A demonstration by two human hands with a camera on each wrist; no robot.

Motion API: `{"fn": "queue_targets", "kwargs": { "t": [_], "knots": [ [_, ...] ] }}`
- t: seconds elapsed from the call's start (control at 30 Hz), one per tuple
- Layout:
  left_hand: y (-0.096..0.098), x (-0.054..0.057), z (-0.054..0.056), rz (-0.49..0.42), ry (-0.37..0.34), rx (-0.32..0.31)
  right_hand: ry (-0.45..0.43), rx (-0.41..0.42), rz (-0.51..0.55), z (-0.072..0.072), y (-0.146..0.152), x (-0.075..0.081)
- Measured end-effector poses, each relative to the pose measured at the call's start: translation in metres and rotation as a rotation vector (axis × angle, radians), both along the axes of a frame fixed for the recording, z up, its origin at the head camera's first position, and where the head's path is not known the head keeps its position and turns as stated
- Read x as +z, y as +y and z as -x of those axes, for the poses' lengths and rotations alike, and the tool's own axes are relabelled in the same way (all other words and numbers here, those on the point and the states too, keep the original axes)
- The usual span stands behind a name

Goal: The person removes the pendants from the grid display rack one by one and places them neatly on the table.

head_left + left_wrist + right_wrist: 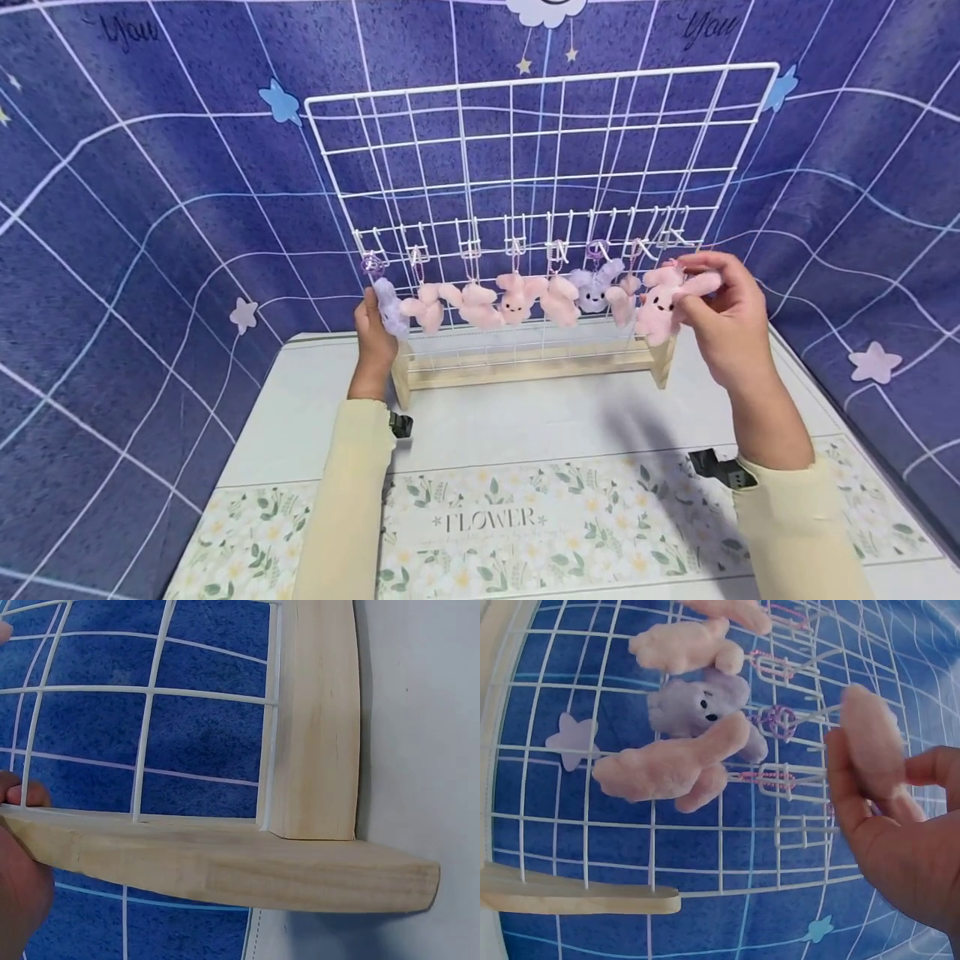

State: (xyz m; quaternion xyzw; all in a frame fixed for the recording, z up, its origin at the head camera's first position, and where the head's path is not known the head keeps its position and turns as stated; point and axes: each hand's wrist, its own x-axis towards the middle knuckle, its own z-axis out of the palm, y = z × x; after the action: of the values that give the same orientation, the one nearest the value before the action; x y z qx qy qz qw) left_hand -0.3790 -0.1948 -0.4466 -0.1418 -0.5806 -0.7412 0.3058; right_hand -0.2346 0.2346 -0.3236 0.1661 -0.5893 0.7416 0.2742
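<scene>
My right hand (723,321) pinches a pink plush bunny keychain (655,312) between thumb and fingers, in front of the right end of the white wire grid rack (512,129). In the right wrist view the bunny (874,742) is beside a bare hook (791,831). My left hand (371,337) grips the rack's wooden side post; in the left wrist view its fingers (26,796) curl round the post (217,862). A purple plush keychain (390,307) hangs right by that hand.
Several pink plush keychains (478,304) and another purple one (592,296) hang in a row from hooks. The rack's wooden base (525,371) stands on a white table mat (480,425) with a flower-printed band. Blue grid-patterned cloth (150,275) surrounds the back and sides.
</scene>
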Motion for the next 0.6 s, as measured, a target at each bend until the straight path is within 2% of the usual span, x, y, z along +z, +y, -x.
{"fn": "queue_targets", "kwargs": {
  "t": [0.13, 0.27, 0.43, 0.53, 0.6],
  "knots": [
    [0.004, 0.002, -0.001, -0.062, 0.005, -0.048, -0.061, 0.023, -0.110, -0.002, 0.000, -0.006],
    [0.005, 0.001, 0.000, -0.086, 0.018, -0.085, -0.124, 0.029, -0.235, -0.001, 0.001, -0.020],
    [0.004, 0.000, 0.002, -0.092, 0.034, -0.061, -0.289, 0.015, -0.479, 0.004, 0.005, -0.036],
    [0.002, -0.001, 0.003, -0.102, 0.042, -0.054, -0.384, 0.046, -0.623, 0.006, 0.008, -0.045],
    [0.002, -0.002, 0.003, -0.094, 0.049, -0.046, -0.446, 0.093, -0.684, 0.006, 0.011, -0.050]
  ]
}}
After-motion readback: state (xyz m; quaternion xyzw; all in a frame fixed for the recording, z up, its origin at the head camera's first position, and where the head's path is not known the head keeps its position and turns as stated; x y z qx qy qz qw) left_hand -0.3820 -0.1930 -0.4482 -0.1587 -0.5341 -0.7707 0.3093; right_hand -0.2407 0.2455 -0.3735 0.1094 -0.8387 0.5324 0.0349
